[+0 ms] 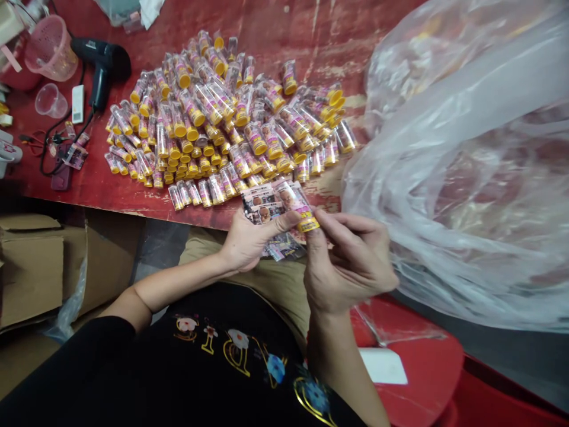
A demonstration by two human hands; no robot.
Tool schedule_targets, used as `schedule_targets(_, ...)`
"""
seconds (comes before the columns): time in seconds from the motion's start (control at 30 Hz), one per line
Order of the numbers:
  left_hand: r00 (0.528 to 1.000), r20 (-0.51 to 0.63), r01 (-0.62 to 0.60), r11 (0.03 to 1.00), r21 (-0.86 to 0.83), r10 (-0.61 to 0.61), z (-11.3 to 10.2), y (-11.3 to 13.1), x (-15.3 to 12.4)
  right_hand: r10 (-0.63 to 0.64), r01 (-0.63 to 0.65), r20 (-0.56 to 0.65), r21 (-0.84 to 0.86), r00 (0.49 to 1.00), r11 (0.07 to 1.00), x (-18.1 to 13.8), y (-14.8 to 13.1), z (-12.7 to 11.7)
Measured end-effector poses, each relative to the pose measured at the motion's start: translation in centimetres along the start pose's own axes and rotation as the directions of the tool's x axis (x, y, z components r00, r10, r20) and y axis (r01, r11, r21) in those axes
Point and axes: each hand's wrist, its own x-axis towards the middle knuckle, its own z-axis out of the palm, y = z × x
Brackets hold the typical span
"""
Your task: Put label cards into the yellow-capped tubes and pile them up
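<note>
Close to the table's front edge, my right hand (pixel 349 255) pinches a small clear tube (pixel 296 204) with a yellow end and a pink printed label. My left hand (pixel 249 240) is closed around several printed cards (pixel 262 204), dark and pink with small pictures. Its thumb presses against the tube's side, and the tube overlaps the cards. Just beyond both hands lies a large heap of similar yellow-capped tubes (pixel 191 130), with a short row of them along its near side.
Large clear plastic bags (pixel 444 178) bulge over the red table's (pixel 275 24) right side. A black heat gun (pixel 100 68), a pink basket (pixel 51 50) and a plastic cup (pixel 51 101) are at left. Cardboard boxes (pixel 33 273) stand below left; a red stool (pixel 418 367) is below right.
</note>
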Motion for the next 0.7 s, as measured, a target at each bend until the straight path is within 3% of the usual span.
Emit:
schedule_targets(0.27,0.999,-0.039,0.005,0.996,-0.084,-0.009,-1.3,0.2,1.0,-0.062,0.058,0.1,0.039,0.993,0.998,0.5,0.6,1.2)
schedule_targets(0.7,0.998,-0.057,-0.011,0.988,-0.153,0.002,-2.3,0.4,1.6,-0.132,0.131,0.121,0.014,0.984,0.991,1.5,0.9,2.7)
